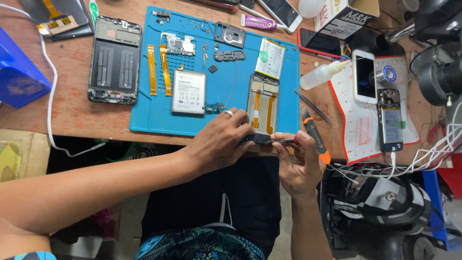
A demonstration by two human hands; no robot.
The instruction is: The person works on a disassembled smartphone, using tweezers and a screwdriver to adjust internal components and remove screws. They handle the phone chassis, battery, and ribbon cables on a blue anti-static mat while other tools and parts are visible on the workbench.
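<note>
I am holding a small dark phone part (256, 138) at the near edge of the blue work mat (144, 115), just at six o'clock from the opened phone frame (263, 102) with its two orange flex strips. My left hand (219, 142) is coming in from nine o'clock, its fingers (240, 131) curling closed over the part's left end and top, a ring showing on one finger. My right hand (299, 161) is sitting at three o'clock of the part, fingers pinching closed on a black and orange screwdriver (315, 136), whose handle is slanting off toward four o'clock; I cannot tell where its tip is meeting the part, since my fingertips are covering it. At ten o'clock from the part a white battery (189, 91) is lying flat on the mat, with two loose orange ribbon cables (159, 69) beyond it. At two o'clock, off the mat on the wooden bench (72, 113), tweezers (313, 107) and a small squeeze bottle (320, 74) are lying.
</note>
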